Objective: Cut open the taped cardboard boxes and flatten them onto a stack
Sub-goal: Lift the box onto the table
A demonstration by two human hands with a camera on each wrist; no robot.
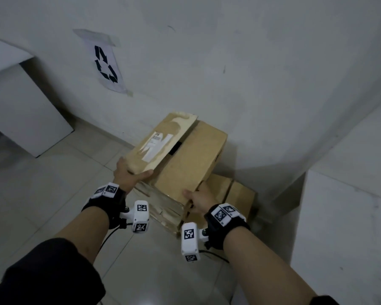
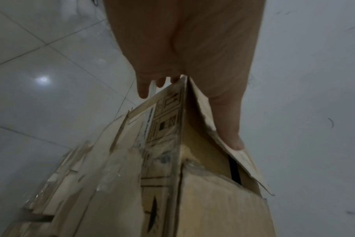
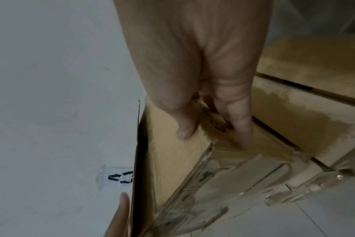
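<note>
A brown cardboard box (image 1: 189,159), partly collapsed, hangs tilted over a stack of flattened cardboard (image 1: 235,192) on the floor by the wall. Its top flap (image 1: 161,142) carries a white label and torn tape. My left hand (image 1: 132,175) grips the near left corner, thumb lying on the flap (image 2: 231,128) and fingers (image 2: 144,89) under the edge. My right hand (image 1: 196,199) pinches the near right corner, with its thumb (image 3: 184,128) on the top panel and fingers (image 3: 241,128) on the side. The box's torn, taped side (image 2: 162,144) faces the left wrist camera.
A paper recycling sign (image 1: 106,64) is taped to the white wall. A white table (image 1: 20,106) stands at the left and a white block (image 1: 350,216) at the right. Pale tiled floor (image 1: 53,183) lies before the stack (image 3: 314,125).
</note>
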